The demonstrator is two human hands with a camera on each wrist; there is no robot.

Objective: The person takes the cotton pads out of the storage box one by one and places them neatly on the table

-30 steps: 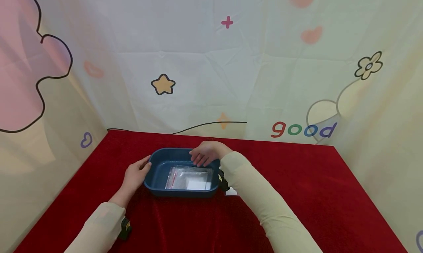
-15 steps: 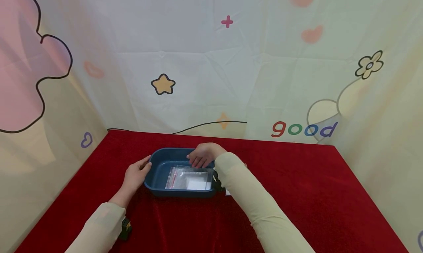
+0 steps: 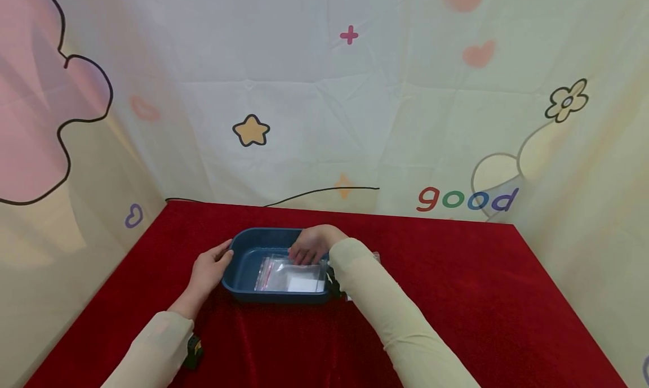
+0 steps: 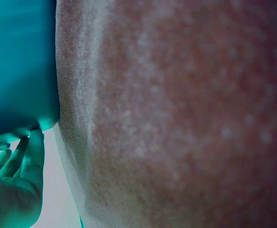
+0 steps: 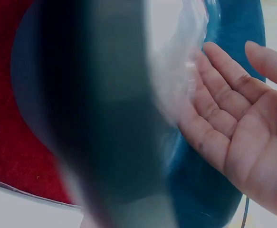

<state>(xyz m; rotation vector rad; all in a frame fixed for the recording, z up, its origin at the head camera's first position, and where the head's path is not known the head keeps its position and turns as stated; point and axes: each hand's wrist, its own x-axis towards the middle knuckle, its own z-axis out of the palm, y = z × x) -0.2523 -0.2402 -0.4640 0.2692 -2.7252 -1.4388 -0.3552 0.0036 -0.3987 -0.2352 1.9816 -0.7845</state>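
Note:
A blue rectangular basin [image 3: 248, 267] stands on the red cloth, with clear zip bags [image 3: 276, 272] lying flat inside; a white piece shows through one. At the basin's left end my left hand [image 3: 208, 270] holds the rim, its thumb at the edge. In the left wrist view, fingers [image 4: 32, 156] touch the basin's outer wall. My right hand [image 3: 310, 245] reaches in over the far right side, its palm turned inward and fingers pointing down at the bags. Seen from the right wrist, these loosely extended fingers [image 5: 219, 90] meet the edge of the clear plastic.
Red cloth [image 3: 456, 286] covers the table. Right of the basin, a small white item [image 3: 377, 255] is mostly hidden by the right sleeve [image 3: 385, 303]. A printed curtain [image 3: 304, 123] hangs behind and at both sides.
My right hand has moved slightly left and then lower into the basin, toward the bags. The left hand and the basin stay where they were.

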